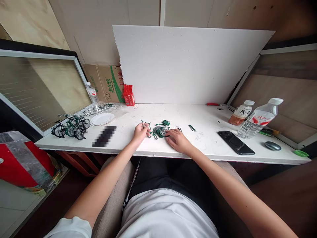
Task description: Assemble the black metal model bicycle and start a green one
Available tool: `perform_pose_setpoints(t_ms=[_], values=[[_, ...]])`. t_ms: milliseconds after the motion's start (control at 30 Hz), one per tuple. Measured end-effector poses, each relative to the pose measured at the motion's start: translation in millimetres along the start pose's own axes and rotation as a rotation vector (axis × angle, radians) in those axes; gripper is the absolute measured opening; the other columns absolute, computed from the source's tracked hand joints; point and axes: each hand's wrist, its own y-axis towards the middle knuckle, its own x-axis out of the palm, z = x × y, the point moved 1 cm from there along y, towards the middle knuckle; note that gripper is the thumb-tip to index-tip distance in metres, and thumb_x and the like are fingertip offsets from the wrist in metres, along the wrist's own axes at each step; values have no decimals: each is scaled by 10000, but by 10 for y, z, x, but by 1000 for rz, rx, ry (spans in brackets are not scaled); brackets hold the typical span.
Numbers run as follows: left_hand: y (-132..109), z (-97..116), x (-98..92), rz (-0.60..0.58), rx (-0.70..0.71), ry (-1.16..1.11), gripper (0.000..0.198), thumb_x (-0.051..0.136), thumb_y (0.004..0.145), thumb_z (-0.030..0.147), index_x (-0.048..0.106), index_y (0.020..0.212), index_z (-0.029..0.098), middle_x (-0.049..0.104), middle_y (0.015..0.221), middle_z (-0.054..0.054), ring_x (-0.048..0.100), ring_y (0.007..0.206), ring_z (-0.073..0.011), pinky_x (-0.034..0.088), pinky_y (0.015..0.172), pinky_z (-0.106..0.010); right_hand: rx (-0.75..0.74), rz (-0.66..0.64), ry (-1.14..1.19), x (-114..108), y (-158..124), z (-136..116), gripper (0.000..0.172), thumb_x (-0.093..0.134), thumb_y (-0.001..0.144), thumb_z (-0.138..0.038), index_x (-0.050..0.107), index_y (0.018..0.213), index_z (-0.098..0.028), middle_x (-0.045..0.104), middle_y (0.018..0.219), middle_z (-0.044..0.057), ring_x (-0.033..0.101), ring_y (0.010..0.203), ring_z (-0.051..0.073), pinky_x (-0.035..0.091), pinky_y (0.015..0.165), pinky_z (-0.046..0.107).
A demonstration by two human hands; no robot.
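Observation:
My left hand (140, 132) is closed round a thin green frame piece (146, 124) near the table's front edge. Just right of it lies a small pile of green and black model parts (159, 131), with spoked wheels among them. My right hand (176, 139) rests at the right side of this pile, its fingertips touching the parts; whether they grip one is too small to tell. A green block-like part (165, 122) lies behind the pile. Further right is a short green strip (192, 128). Several assembled miniature bicycles (71, 127) stand at the table's left.
On the white table (158, 151), a white plate (102, 119) and clear plastic lie at left. A phone (235, 142), a mouse (272, 145) and two bottles (241, 113) are at right. Behind stand a carton (109, 84), a red box (128, 96) and a white board (185, 62).

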Motion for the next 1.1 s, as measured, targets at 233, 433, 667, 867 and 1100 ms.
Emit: perform_pose_setpoints(t_ms=[233, 433, 667, 867, 1100], values=[[7, -9, -3, 0, -4, 7, 119, 608, 909, 147, 578, 1018, 183, 693, 703, 3, 626, 494, -115, 455, 549, -232, -2, -6, 4, 18, 4, 32, 237, 589, 1053, -297, 749, 1214, -228, 754, 1354, 135, 659, 1319, 356, 561, 1106, 542], [12, -20, -4, -13, 0, -10, 143, 653, 898, 181, 573, 1016, 186, 691, 703, 3, 625, 496, -119, 467, 552, -239, 1, -19, -12, 15, 4, 28, 250, 571, 1064, -308, 742, 1224, -222, 754, 1364, 134, 692, 1256, 343, 561, 1082, 534], [10, -17, -2, -5, -2, -4, 169, 678, 883, 192, 576, 1018, 185, 693, 698, 4, 620, 494, -116, 461, 548, -235, -3, -18, -16, 19, 0, 36, 262, 572, 1060, -308, 748, 1239, -232, 751, 1377, 130, 696, 1242, 343, 562, 1073, 547], [7, -5, 3, -2, -6, 9, 142, 647, 890, 177, 580, 1015, 184, 696, 699, 1, 625, 499, -117, 443, 537, -230, 20, -33, -16, -2, 4, 10, 263, 578, 1059, -317, 747, 1242, -231, 754, 1373, 126, 694, 1251, 351, 563, 1075, 530], [0, -4, 9, -4, -7, 8, 143, 636, 887, 159, 580, 1016, 183, 694, 696, 5, 622, 496, -115, 455, 540, -234, 15, -26, -23, 2, 0, 10, 250, 571, 1066, -317, 740, 1228, -230, 758, 1368, 117, 698, 1234, 346, 562, 1066, 522]])
